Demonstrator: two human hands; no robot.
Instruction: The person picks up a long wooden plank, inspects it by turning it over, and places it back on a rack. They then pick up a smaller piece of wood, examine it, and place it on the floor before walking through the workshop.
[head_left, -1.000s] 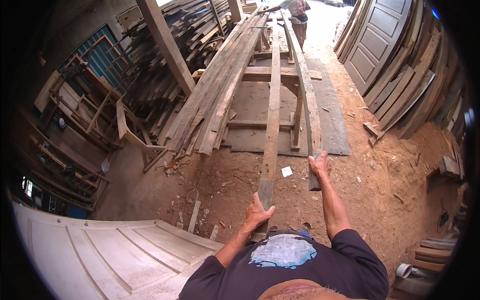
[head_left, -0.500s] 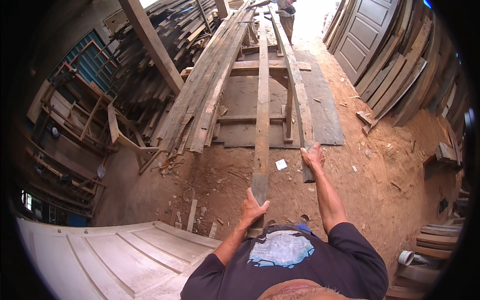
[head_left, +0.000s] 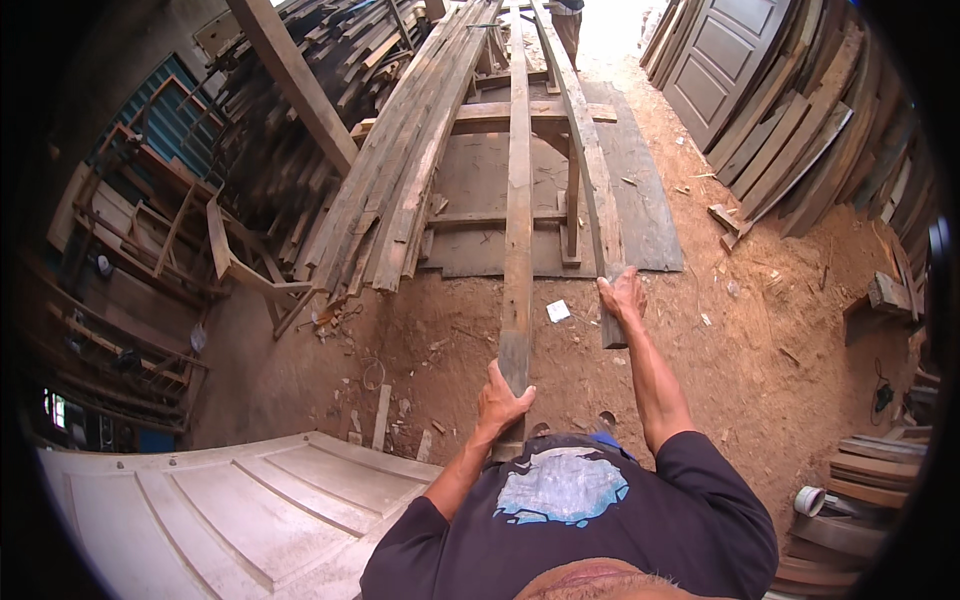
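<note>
Left hand (head_left: 502, 400): fingers wrapped and clamped on the near end of the centre plank (head_left: 517, 230), thumb over the top face; held at the end, it seems, to carry the weight and steer.
Right hand (head_left: 622, 296): fingers closed over the near end of the right plank (head_left: 585, 150), palm on top, arm stretched forward.
Centre plank: long, narrow, grey; runs from the left hand straight away, lying over the trestle (head_left: 500, 112) crossbar, which bears its middle.
Right plank: alongside the centre plank, apart from it, also on the crossbar; near end overhangs the dirt floor (head_left: 760, 340).
Far end: another person (head_left: 566, 14) stands there; whether they hold the planks cannot be told.
Plank stack (head_left: 400, 170): left of the trestle, lying lengthwise.
Door (head_left: 735, 60): leaning upright at right, among boards.
White panel (head_left: 200, 510): flat at lower left.
Tape roll (head_left: 810, 500): on timber at lower right.
</note>
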